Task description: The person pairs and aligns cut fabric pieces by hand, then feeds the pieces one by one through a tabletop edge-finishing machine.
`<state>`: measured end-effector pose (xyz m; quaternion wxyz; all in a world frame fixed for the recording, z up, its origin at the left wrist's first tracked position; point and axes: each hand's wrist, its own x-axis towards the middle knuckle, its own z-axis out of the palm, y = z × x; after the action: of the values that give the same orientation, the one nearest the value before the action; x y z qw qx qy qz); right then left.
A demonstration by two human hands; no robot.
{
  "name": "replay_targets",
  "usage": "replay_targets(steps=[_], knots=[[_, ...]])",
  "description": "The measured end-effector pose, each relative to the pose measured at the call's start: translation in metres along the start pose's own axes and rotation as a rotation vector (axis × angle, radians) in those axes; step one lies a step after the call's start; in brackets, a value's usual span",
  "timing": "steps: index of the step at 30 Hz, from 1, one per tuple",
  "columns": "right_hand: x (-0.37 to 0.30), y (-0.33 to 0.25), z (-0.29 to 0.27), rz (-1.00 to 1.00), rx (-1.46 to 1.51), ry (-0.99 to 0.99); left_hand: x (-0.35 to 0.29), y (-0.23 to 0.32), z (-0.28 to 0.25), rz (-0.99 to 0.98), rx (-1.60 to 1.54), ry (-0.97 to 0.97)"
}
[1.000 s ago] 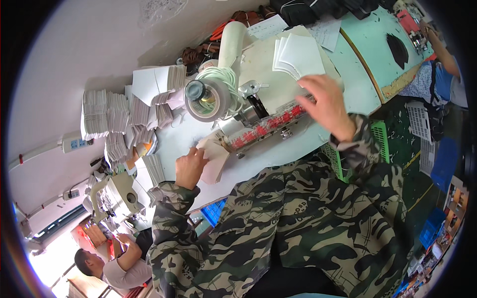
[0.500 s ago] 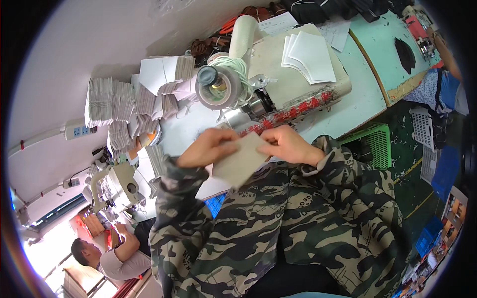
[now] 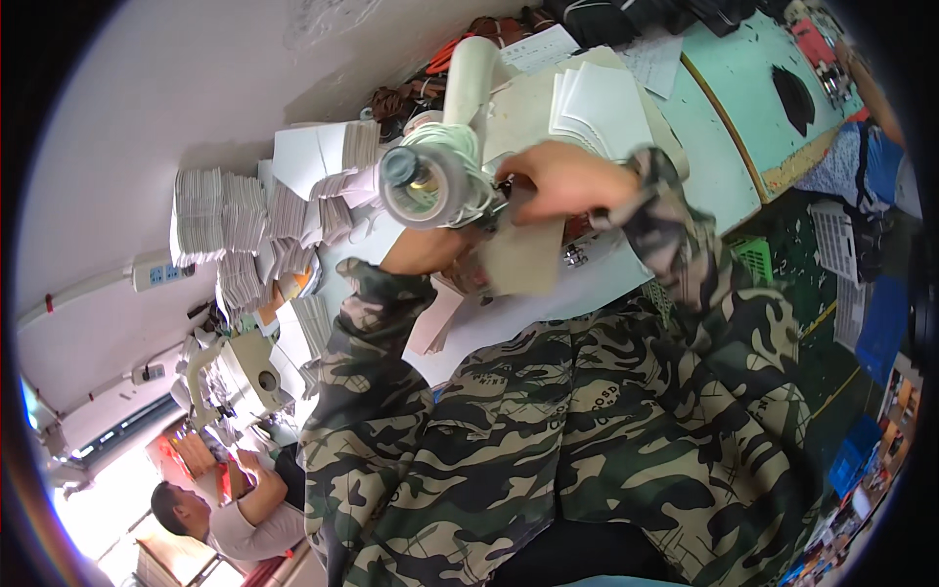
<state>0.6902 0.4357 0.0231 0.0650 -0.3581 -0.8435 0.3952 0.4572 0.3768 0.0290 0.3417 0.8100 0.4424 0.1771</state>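
Head view: beige sheet at the front of a bench machine, between my two hands as I watch from afar.

I see the right hand nearer, its curled fingers overlapping the sheet's upper edge; blur keeps me from telling whether they pinch it. The sheet lies on the body side of that hand, hanging toward the camouflage jacket; its long axis is uncertain, since its top is covered. Just beside its left edge is the left hand, fingertips hidden near the round housing, so I cannot tell its grip. Below that wrist, a pinkish stack rests on the white tabletop; fanned white sheets lie beyond the right hand.
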Motion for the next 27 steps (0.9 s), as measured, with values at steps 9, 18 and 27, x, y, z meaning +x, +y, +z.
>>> replay_targets(steps=[9,18,27], knots=[[-0.051,0.014,0.035,0.072,0.718,0.165,-0.05,0.015,0.012,-0.665,-0.854,-0.412],[-0.066,-0.017,0.114,0.442,1.001,0.134,-0.041,-0.019,0.001,-0.533,-0.143,-0.213],[-0.105,-0.014,0.109,0.557,1.393,0.36,-0.01,-0.018,-0.004,-0.291,0.054,-0.15]])
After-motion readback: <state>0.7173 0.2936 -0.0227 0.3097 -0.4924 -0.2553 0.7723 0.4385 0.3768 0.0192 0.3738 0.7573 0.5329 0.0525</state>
